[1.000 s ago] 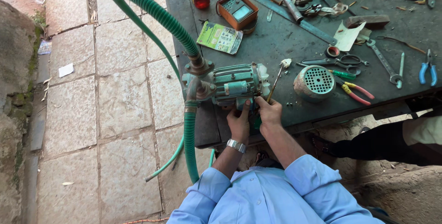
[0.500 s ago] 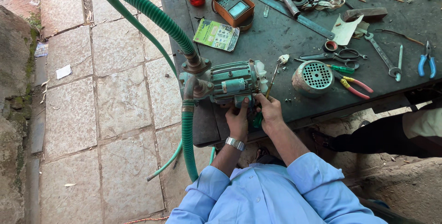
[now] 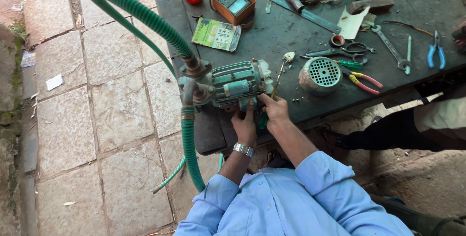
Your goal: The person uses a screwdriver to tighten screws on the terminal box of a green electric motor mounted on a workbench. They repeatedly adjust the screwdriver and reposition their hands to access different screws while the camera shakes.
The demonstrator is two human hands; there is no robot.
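Observation:
A green electric pump motor point(image 3: 238, 83) lies on its side at the near edge of a dark worktable point(image 3: 286, 30). Green ribbed hoses point(image 3: 141, 15) run from its metal fittings, one arching up and left, one dropping to the paving. My left hand point(image 3: 245, 127), with a metal watch on the wrist, presses against the motor's underside. My right hand point(image 3: 275, 112) is closed on a green-handled screwdriver point(image 3: 279, 78), whose shaft points up past the motor's white end.
A round grey fan cover point(image 3: 320, 73) sits right of the motor, with red-yellow pliers point(image 3: 361, 81), scissors point(image 3: 347, 49), a spanner point(image 3: 391, 49) and blue pliers point(image 3: 434, 51). Behind lie an orange meter point(image 3: 233, 3) and a leaflet point(image 3: 216, 34). Another person's leg point(image 3: 388, 134) is at right.
Both hands stay at the motor's near side. My left hand's fingers have shifted slightly along its underside, and the view has drifted a little.

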